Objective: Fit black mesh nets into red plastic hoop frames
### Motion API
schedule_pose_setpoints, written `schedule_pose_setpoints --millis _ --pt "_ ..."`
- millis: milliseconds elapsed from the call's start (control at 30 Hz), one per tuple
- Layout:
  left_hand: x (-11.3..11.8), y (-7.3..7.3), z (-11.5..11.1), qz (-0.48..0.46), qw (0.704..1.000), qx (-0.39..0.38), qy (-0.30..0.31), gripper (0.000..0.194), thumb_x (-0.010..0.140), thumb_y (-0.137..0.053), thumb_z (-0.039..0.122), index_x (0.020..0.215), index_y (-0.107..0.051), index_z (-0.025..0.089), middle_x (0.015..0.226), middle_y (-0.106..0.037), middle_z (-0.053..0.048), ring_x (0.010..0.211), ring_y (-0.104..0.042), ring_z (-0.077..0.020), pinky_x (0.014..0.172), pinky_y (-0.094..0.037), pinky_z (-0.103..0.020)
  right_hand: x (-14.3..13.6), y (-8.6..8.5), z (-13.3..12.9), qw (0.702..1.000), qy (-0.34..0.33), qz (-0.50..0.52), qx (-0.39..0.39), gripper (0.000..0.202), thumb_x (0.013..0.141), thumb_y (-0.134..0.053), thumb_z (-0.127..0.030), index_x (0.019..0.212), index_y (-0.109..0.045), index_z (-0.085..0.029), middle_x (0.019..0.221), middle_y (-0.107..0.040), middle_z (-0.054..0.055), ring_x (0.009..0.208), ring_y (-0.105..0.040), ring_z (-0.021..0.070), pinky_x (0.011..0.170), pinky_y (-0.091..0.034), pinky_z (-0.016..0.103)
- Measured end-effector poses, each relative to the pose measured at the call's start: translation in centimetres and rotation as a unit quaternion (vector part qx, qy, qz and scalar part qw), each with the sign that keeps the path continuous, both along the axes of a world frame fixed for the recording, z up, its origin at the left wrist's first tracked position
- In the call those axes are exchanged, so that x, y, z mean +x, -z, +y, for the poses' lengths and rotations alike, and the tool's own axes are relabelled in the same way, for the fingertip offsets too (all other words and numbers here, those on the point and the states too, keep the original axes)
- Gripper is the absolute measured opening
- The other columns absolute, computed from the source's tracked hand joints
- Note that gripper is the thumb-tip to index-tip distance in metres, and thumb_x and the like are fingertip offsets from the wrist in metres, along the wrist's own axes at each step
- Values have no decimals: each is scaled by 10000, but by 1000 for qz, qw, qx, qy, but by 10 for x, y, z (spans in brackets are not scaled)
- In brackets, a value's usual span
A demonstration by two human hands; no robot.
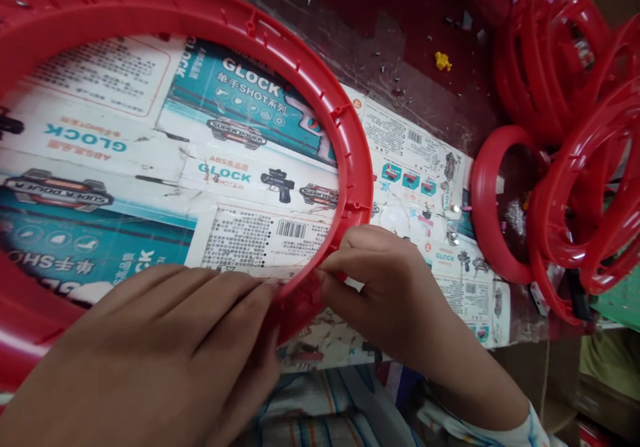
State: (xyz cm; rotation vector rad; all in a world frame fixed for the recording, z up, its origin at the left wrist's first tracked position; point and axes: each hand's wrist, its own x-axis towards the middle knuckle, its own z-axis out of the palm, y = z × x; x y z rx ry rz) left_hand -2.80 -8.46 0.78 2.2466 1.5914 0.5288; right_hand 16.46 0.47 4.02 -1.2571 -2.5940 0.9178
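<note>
A large red plastic ring (353, 167) lies over printed cardboard, its ribbed inner channel facing up. My left hand (185, 340) is closed on the ring's near edge, its fingers bent over the rim and its thumb low beside them. Just to the right, my right hand (380, 287) pinches at the channel with thumb and forefinger pressed together. Whatever lies between those fingertips is too small or hidden to name. A gap of ring shows between the two hands.
Flattened cardboard (415, 174) with printed labels covers the dark red table (410, 20). Several smaller red rings (560, 187) are heaped at the right. A yellow piece (443, 60) and scattered small bits lie at the back. Something green (620, 300) sits at the right edge.
</note>
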Motion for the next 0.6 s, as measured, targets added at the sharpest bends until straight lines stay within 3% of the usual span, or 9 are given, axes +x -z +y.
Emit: schedule_pose_setpoints --millis 133,300,600 --pt "18 -6 13 47 997 54 23 180 900 -489 232 840 -653 190 711 -649 -42 595 -566 -245 606 -362 -407 1 2 -2 1000 -7 16 18 262 808 -569 -65 561 -629 -131 577 -486 -24 586 -415 85 569 -287 248" --pt "31 -7 24 89 994 40 45 238 820 -465 130 630 -571 227 586 -554 -30 526 -561 -276 516 -370 -394 2 4 -4 999 -14 12 48 253 827 -594 -92 580 -639 -124 595 -505 -15 591 -437 89 569 -313 246" --pt "32 -1 26 52 996 59 34 246 843 -461 154 610 -523 205 550 -527 -51 484 -525 -267 478 -376 -388 18 -5 -3 998 -37 -5 59 159 904 -558 -123 834 -701 -129 800 -657 43 751 -577 144 684 -420 267"
